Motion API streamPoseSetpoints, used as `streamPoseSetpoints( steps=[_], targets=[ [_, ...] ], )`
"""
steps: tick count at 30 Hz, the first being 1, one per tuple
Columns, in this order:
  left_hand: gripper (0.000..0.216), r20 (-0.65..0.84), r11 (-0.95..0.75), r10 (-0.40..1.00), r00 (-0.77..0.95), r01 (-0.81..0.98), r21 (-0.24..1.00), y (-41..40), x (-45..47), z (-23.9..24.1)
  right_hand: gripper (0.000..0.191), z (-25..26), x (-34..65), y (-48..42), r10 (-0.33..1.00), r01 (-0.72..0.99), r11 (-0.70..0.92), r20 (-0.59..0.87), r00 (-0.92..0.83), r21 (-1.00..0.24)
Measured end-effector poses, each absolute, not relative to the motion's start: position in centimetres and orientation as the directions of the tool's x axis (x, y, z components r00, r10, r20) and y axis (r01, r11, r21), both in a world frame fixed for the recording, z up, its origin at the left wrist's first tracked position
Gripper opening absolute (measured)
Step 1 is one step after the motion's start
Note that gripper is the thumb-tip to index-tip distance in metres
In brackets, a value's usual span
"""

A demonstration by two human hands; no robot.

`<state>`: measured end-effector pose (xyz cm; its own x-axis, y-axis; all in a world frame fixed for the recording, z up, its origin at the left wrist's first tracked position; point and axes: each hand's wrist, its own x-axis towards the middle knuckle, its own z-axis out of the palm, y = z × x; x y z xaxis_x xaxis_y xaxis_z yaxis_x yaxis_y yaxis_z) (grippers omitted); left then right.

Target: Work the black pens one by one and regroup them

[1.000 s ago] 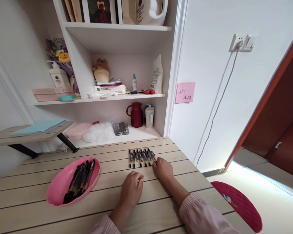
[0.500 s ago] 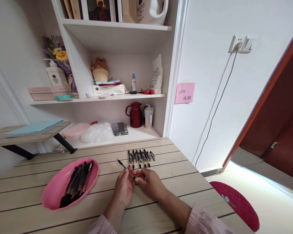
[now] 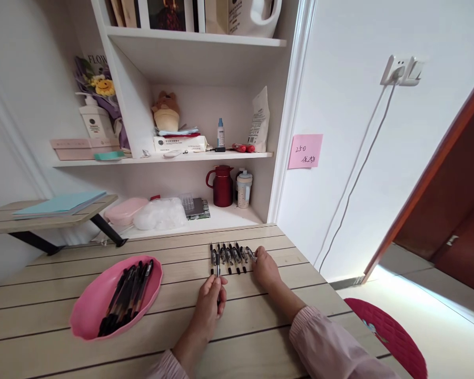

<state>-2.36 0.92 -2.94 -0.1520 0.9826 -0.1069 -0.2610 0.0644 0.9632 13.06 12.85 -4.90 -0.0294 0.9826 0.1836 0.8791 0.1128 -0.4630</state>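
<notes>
My left hand (image 3: 209,302) is closed around a black pen (image 3: 218,266), which points away from me with its tip near the row. Beyond it lies a row of several uncapped pens (image 3: 237,258) with loose black caps between them. At the right end of that row, my right hand (image 3: 265,266) has its fingers closed at a pen cap (image 3: 250,253); part of the cap is hidden by the fingers. On the left, a pink oval tray (image 3: 81,310) holds several black pens (image 3: 126,295) in a heap.
The wooden tabletop (image 3: 174,326) meets a white shelf unit (image 3: 205,160) at the back. A red jug (image 3: 223,187) and a speckled cup (image 3: 244,190) stand on its lowest level. A small raised stand (image 3: 79,210) is at the left, and a red stool seat (image 3: 395,331) at the right.
My right hand has left the held pen and moved right and away from me to the row's right end. The pen in my left hand has turned to point more straight ahead.
</notes>
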Motion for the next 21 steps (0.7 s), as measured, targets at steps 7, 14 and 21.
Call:
streamPoseSetpoints(
  steps=[7,14,21],
  targets=[
    [0.030,-0.011,0.011,1.000,-0.005,0.015,1.000,1.1,-2.2,-3.7,0.014,-4.0,14.7,11.0,0.997,0.516,0.067,0.071,-0.012,-0.854],
    [0.027,0.072,-0.090,0.995,0.075,0.284,0.954,0.7,-1.7,-3.1,0.028,-1.6,14.3,9.1,0.970,-0.372,-0.157,-0.072,-0.231,-0.915],
    [0.025,0.078,-0.097,0.995,0.067,0.347,0.933,0.5,-1.3,-2.4,0.028,-1.1,14.1,8.4,0.963,-0.431,-0.163,-0.048,-0.266,-0.888]
  ],
)
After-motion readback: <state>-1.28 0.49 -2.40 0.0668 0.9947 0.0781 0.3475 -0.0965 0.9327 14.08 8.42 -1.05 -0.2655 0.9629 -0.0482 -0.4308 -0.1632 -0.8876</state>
